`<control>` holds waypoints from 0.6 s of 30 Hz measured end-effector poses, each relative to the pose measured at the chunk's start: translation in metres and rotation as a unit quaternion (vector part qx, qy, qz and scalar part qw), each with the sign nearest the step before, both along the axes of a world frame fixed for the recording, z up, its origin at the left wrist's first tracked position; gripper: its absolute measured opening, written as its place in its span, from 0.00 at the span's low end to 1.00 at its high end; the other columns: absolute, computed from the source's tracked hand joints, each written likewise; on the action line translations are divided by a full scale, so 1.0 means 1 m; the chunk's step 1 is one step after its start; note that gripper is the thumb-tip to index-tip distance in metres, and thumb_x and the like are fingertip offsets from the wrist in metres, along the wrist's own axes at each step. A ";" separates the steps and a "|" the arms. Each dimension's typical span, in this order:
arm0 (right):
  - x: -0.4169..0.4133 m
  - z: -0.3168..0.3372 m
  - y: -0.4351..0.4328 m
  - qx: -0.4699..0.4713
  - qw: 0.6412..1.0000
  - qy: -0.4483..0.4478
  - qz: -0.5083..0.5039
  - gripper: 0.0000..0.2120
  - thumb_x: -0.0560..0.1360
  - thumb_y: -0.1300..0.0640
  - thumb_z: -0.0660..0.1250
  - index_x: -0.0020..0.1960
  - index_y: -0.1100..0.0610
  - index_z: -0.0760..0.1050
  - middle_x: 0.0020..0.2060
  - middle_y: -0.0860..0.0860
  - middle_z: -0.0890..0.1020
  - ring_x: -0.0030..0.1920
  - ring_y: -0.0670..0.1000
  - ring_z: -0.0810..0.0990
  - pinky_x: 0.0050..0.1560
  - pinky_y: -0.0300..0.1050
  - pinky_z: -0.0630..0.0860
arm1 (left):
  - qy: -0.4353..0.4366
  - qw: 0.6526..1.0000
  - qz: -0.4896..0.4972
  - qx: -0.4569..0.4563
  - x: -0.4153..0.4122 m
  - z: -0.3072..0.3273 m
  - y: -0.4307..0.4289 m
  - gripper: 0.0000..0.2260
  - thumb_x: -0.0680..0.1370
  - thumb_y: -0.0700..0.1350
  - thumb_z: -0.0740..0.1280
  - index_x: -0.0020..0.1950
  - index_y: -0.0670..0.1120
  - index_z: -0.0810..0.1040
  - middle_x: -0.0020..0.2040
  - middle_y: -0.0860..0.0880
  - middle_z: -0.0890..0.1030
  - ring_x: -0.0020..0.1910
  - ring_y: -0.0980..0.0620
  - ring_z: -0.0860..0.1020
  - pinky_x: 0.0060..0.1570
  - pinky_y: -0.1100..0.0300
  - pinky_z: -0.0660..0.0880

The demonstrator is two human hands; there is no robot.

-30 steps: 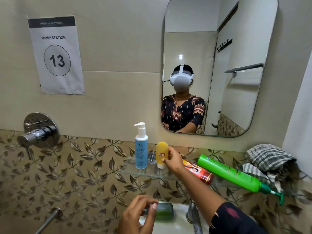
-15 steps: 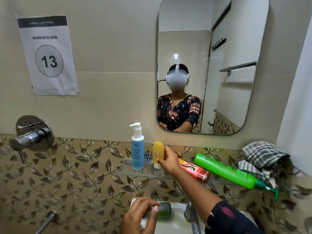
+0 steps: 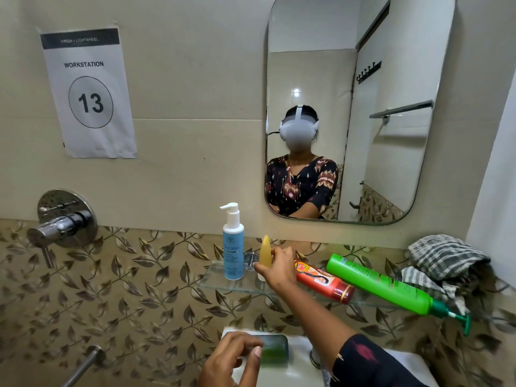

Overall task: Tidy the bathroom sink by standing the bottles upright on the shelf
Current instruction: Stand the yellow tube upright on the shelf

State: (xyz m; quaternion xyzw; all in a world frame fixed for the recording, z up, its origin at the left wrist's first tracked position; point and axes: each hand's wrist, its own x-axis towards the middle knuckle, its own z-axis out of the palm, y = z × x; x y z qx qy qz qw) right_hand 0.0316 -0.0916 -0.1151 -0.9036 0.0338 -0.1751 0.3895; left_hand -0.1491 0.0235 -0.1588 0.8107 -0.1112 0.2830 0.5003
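Note:
A yellow tube [image 3: 265, 251] stands cap-down on the glass shelf [image 3: 215, 277], its thin edge towards me, and my right hand [image 3: 276, 268] is shut on its lower part. Just left of it a blue pump bottle [image 3: 233, 247] stands upright. To the right, a red bottle [image 3: 324, 280] and a long green pump bottle [image 3: 379, 283] lie on their sides on the shelf. My left hand [image 3: 231, 358] sits low over the sink with fingers curled against a green soap bar [image 3: 276, 349]; whether it grips the bar is hidden.
A checked cloth [image 3: 444, 255] is bunched at the shelf's right end, behind the green bottle's pump. A mirror [image 3: 391, 79] hangs above the shelf. A chrome wall valve [image 3: 64, 222] sticks out at left. The white sink [image 3: 296, 370] and its tap [image 3: 317, 358] are below.
My right hand has turned the yellow tube, so its narrow edge now faces me instead of its labelled front. My left hand has stayed by the soap bar.

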 end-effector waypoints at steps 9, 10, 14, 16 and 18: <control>0.001 -0.005 -0.001 0.123 0.988 0.039 0.090 0.42 0.61 0.59 0.78 0.70 0.53 0.62 0.62 0.53 0.73 0.58 0.54 0.74 0.57 0.50 0.77 | 0.007 1.000 -0.005 -0.001 0.001 -0.004 0.002 0.11 0.65 0.62 0.58 0.42 0.63 0.77 0.48 0.62 0.78 0.45 0.62 0.79 0.39 0.64 0.79; 0.000 -0.006 -0.002 0.134 0.986 0.036 0.096 0.40 0.62 0.62 0.77 0.69 0.53 0.62 0.61 0.53 0.74 0.56 0.53 0.75 0.55 0.50 0.78 | 0.008 1.000 -0.005 0.001 0.001 -0.005 0.002 0.12 0.65 0.62 0.58 0.42 0.63 0.77 0.48 0.62 0.78 0.45 0.62 0.79 0.39 0.64 0.79; -0.001 -0.007 -0.004 0.143 0.987 0.008 0.068 0.32 0.62 0.61 0.78 0.62 0.54 0.69 0.56 0.54 0.78 0.52 0.53 0.77 0.55 0.52 0.78 | -0.004 1.000 -0.005 0.004 0.000 -0.005 0.002 0.15 0.66 0.69 0.56 0.41 0.63 0.77 0.47 0.62 0.78 0.45 0.62 0.78 0.37 0.69 0.76; -0.001 -0.006 -0.004 0.121 0.992 -0.001 0.047 0.31 0.61 0.56 0.79 0.60 0.55 0.69 0.56 0.54 0.77 0.54 0.53 0.77 0.56 0.51 0.76 | -0.018 1.000 0.002 0.001 -0.001 -0.003 0.002 0.20 0.66 0.73 0.52 0.39 0.63 0.77 0.45 0.62 0.79 0.45 0.64 0.78 0.36 0.73 0.73; -0.003 -0.004 -0.003 0.098 0.995 -0.004 0.029 0.32 0.61 0.54 0.79 0.60 0.57 0.69 0.57 0.54 0.75 0.56 0.54 0.75 0.56 0.49 0.74 | -0.015 1.000 0.007 0.004 -0.001 -0.002 0.001 0.15 0.67 0.69 0.55 0.39 0.65 0.77 0.45 0.62 0.79 0.45 0.64 0.77 0.35 0.74 0.72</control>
